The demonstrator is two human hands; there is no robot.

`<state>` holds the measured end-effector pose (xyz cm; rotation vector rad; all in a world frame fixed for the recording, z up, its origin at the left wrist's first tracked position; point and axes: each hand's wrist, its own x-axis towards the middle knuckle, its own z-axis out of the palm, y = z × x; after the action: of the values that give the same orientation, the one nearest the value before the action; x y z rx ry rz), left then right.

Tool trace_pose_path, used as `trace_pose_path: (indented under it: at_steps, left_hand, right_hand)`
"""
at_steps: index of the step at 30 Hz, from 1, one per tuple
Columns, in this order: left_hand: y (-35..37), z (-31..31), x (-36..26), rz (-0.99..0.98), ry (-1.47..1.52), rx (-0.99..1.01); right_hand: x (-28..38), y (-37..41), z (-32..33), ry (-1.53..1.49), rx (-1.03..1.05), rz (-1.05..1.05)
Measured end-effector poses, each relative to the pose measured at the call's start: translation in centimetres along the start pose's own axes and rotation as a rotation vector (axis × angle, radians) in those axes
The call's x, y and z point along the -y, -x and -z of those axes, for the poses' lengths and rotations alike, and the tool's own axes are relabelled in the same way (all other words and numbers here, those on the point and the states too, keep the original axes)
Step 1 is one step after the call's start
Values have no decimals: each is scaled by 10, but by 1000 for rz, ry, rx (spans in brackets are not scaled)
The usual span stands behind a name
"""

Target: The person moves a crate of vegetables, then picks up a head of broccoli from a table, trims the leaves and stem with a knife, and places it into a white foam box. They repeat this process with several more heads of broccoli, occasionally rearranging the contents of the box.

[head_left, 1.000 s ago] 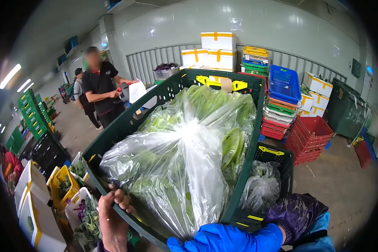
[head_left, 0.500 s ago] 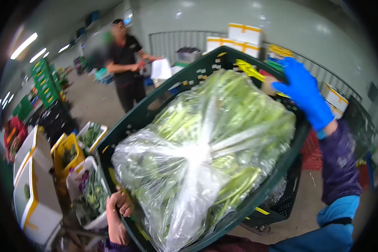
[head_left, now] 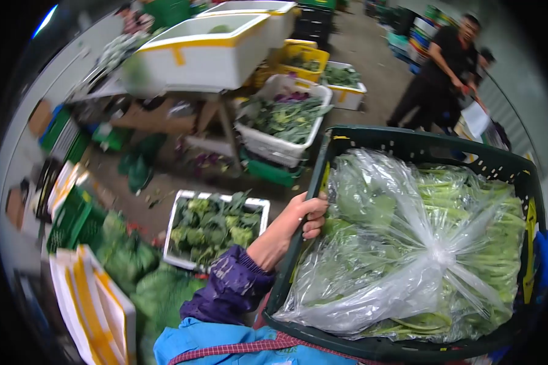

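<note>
A dark green plastic crate [head_left: 402,351] is held up in front of me, on the right of the view. Inside it lies a knotted clear plastic bag [head_left: 438,255] full of leafy green vegetables with pale stalks. My bare left hand [head_left: 304,222] grips the crate's left wall, fingers curled over the rim. At the crate's far right end shows part of my right hand [head_left: 545,258] in a blue glove; its fingers are mostly hidden, but it is against that end.
A foam box of broccoli [head_left: 216,228] stands on the floor, beside green net sacks [head_left: 167,298]. White foam boxes [head_left: 204,52] sit on a table. Behind are a white basket of greens [head_left: 283,121] and a yellow crate [head_left: 301,58]. A person in black [head_left: 450,67] stands at upper right, holding paper.
My view has swung left and down, so the crate now sits further right and looks more level. The foam boxes and broccoli have come into sight. Both hands stay at the crate.
</note>
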<state>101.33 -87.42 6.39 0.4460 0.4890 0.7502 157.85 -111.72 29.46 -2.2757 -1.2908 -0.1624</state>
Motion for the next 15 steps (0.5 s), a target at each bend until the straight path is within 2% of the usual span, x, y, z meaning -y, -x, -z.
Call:
trace_pose_path:
  at_steps: [2, 6, 11, 12, 15]
  left_hand:
    - [28, 1, 15, -56, 73, -5]
    - [93, -12, 50, -193, 167, -139]
    - [187, -40, 84, -304, 344, -300]
    - [187, -62, 92, -321, 313, -393]
    - [228, -81, 116, -321, 337, -492]
  right_hand:
    - [-13, -37, 2, 98, 9, 116]
    - [-11, -121, -2, 214, 34, 337]
    - [51, -194, -27, 222, 130, 567]
    - [66, -216, -31, 204, 152, 607]
    - [130, -187, -26, 141, 423, 515]
